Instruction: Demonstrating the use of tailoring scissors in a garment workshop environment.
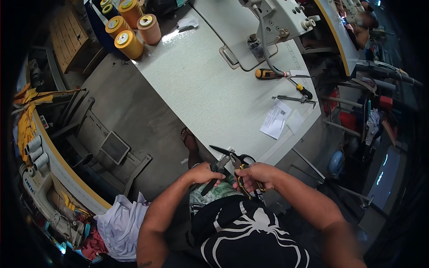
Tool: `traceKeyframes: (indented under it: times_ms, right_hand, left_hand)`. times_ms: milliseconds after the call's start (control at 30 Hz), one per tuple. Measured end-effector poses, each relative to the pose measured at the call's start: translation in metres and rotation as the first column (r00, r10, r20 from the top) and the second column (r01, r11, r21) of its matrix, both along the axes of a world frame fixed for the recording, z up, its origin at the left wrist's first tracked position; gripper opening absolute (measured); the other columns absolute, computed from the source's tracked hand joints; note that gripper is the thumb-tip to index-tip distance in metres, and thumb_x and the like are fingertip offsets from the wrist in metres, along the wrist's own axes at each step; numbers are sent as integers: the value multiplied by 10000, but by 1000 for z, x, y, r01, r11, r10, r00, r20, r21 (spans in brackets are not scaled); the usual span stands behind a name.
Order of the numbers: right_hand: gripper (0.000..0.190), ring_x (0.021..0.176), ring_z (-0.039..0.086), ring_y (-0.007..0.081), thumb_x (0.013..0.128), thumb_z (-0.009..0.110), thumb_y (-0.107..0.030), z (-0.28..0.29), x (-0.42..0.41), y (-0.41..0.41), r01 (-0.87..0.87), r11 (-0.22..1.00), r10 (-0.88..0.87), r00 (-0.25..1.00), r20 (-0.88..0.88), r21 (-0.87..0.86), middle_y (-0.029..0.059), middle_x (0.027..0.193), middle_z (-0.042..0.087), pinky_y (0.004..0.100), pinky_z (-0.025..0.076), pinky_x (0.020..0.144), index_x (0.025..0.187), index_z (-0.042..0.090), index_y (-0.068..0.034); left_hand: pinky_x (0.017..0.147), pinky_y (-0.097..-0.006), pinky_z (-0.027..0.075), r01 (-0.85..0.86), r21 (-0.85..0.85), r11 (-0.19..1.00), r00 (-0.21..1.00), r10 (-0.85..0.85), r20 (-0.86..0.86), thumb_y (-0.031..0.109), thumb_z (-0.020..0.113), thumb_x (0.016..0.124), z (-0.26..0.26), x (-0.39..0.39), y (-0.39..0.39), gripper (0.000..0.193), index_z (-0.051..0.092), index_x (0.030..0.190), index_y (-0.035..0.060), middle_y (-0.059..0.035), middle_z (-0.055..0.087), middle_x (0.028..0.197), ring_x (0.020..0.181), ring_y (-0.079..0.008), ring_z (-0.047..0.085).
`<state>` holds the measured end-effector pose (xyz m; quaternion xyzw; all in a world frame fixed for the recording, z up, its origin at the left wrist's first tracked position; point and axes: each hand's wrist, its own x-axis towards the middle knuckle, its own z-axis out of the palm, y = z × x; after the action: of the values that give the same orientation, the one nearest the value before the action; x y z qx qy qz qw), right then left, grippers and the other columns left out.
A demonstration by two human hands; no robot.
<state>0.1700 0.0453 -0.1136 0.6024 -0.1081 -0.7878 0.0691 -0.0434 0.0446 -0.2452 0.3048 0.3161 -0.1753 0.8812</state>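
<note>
My left hand (205,175) grips a dark-handled tool (209,187); its greyish head is blurred, so I cannot tell its exact kind. In my right hand (256,176) is a pair of pliers (242,182) with yellow-and-black handles, the jaws pointing up close to the head of the other tool. Whether the two tools touch is unclear. Just beyond both hands, black-bladed scissors (219,149) lie at the near corner of the white sewing table (201,87), partly hidden by the tools.
An industrial sewing machine (281,21) stands at the table's far side. Screwdrivers (266,73), hex keys (295,98) and a printed paper slip (275,119) lie at right. Several thread cones (129,43) stand far left. White cloth (122,227) hangs beside my left arm.
</note>
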Motion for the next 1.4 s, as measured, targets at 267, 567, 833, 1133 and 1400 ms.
traceKeyframes:
  times_ms: [267,567,833,1133,1400]
  right_hand:
    - [234,725,672,144,991,443,-255,2,-5,6,81,995,-84,994,-62,-55,89,893,707,284,530,585,1022,577,-66]
    - [233,793,693,176,982,450,-250,-2,2,5,58,995,-66,992,-104,-84,104,908,707,299,540,635,1021,577,-59]
    - [247,814,697,196,978,442,-254,-4,7,14,-4,994,-7,995,-103,-106,109,907,708,319,534,681,1004,585,-55]
    - [299,918,686,237,979,405,-257,6,-5,26,49,990,-65,991,-119,-133,132,969,697,411,515,845,1057,581,-28]
    - [282,896,690,250,977,422,-232,-4,-1,27,-1,988,-18,992,-123,-156,139,958,694,413,537,806,1046,577,-6]
  left_hand:
    - [532,-205,462,13,-3,1000,1000,-13,-7,271,714,825,-1,1,1,242,686,880,37,-18,681,746,633,-87,643]
    - [530,-207,450,6,-1,1000,1000,-6,-7,276,703,837,0,1,1,244,689,844,32,-11,675,724,641,-80,634]
    - [514,-215,409,-12,-9,1000,999,12,32,277,677,859,2,3,2,243,689,782,47,9,665,693,586,-61,572]
    - [518,-219,422,-30,14,999,999,29,17,250,681,852,3,3,0,208,686,817,45,4,664,686,587,-65,580]
    - [510,-230,432,-14,48,999,999,12,44,234,683,846,-1,2,-2,192,687,834,43,-2,668,688,565,-66,570]
